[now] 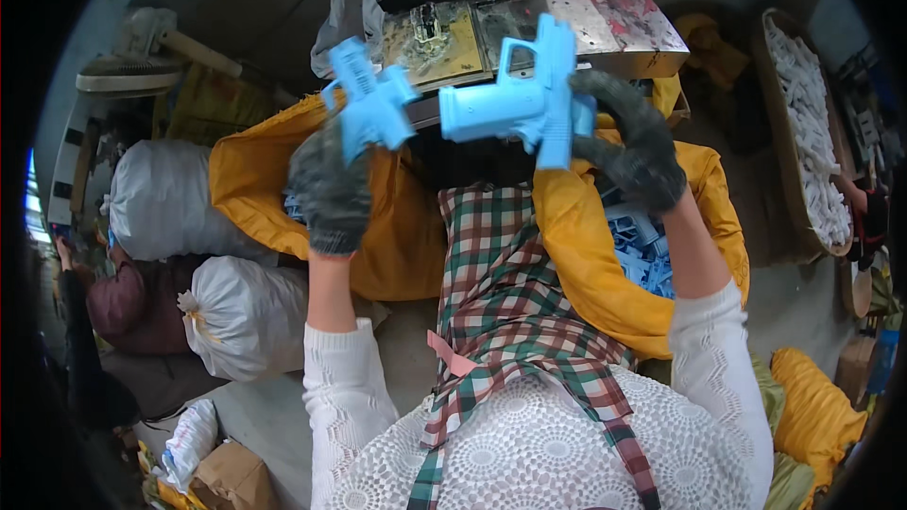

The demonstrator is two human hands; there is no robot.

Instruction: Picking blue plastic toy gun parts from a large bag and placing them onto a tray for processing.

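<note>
My left hand (329, 194), in a dark glove, is closed around a light-blue plastic toy gun (370, 99), held up at the near edge of the workbench. A second light-blue toy pistol (534, 99) is gripped by my right hand (638, 146), also gloved; its grip points left and its long part stands nearly upright. The two toys are apart in the air. Below my right hand, an open yellow sack (586, 255) holds many light-blue plastic pieces (641, 250). Another open yellow sack (260, 156) lies beneath my left hand, with a few blue parts showing inside.
Ahead stands a paint-stained metal workbench (619, 28) with a yellowish plate fixture (444, 42). White stuffed sacks (248, 316) sit on the left below a fan (132, 61). A long tray of white pieces (803, 123) stands at right, with a yellow bag (812, 401) nearer.
</note>
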